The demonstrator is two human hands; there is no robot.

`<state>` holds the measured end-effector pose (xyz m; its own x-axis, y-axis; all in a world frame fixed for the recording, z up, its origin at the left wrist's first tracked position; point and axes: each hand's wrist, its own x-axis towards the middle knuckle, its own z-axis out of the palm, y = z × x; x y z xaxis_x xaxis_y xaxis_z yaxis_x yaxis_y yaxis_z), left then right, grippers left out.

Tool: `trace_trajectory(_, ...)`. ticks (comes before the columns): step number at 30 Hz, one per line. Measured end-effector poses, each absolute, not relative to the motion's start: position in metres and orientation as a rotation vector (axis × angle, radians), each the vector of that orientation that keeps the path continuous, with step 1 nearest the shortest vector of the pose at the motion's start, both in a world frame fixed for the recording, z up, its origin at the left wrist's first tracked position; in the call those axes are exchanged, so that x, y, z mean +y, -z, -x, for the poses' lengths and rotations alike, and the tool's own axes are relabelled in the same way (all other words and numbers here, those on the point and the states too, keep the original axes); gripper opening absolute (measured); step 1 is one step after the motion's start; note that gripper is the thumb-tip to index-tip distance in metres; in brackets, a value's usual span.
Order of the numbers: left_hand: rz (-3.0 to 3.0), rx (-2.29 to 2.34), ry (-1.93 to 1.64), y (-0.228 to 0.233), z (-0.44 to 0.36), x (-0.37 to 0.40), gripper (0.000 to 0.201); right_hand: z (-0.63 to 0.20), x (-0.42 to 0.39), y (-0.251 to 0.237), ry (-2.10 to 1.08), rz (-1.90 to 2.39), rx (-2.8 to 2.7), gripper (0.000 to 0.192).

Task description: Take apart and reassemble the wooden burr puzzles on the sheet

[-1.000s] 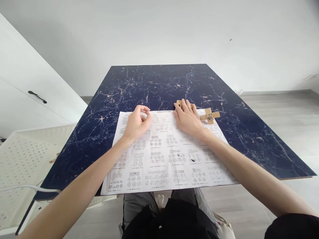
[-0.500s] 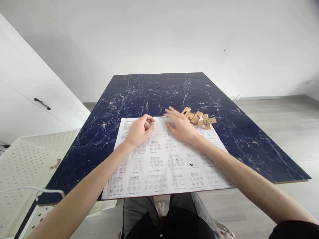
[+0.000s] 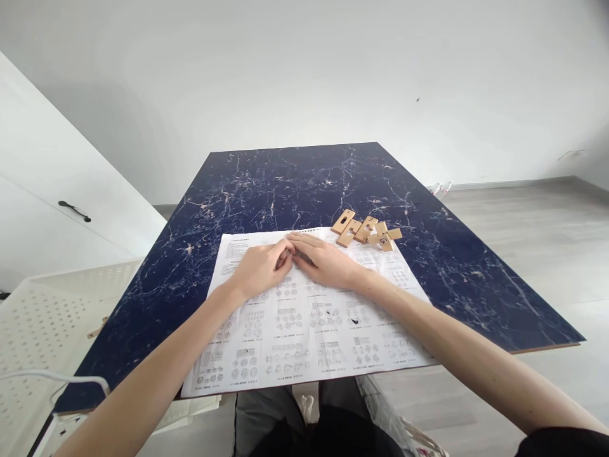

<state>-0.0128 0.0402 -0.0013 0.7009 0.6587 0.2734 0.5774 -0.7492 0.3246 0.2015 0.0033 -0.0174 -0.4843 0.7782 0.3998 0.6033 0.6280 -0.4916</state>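
My left hand (image 3: pixel 262 268) is closed, with its fingers curled in above the printed sheet (image 3: pixel 290 330). My right hand (image 3: pixel 326 260) meets it at the fingertips, its fingers pressed together over them and its thumb underneath. Whatever lies between the fingers, if anything, is hidden. Beyond the right hand, wooden puzzle pieces sit at the sheet's far right: a slotted piece (image 3: pixel 343 221), a notched piece (image 3: pixel 349 233), another notched piece (image 3: pixel 366 229) and a cross-shaped piece with a letter on it (image 3: pixel 384 237). Neither hand touches them.
A dark blue marbled table (image 3: pixel 295 184) lies under the sheet. At the left stand a white perforated shelf (image 3: pixel 61 298) with a white cable (image 3: pixel 71 374) and a white cabinet with a black handle (image 3: pixel 75 211). A pale wall rises behind.
My right hand has moved left and nearer, away from the wooden pieces, and its spread fingers have come together against my left hand. The view has shifted slightly.
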Motion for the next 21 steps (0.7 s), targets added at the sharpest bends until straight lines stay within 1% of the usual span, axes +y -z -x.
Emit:
trace_trajectory(10,-2.719,1.018,-0.538,-0.0005,0.012,0.0408,0.012,-0.2001,0.0032,0.0139,-0.405,1.136,-2.242,0.037)
trace_trajectory(21,-2.717,1.018,-0.532,-0.0006,0.0128,0.0409,0.014,-0.2005,0.006,0.0191,-0.388,1.099,-2.209,0.035)
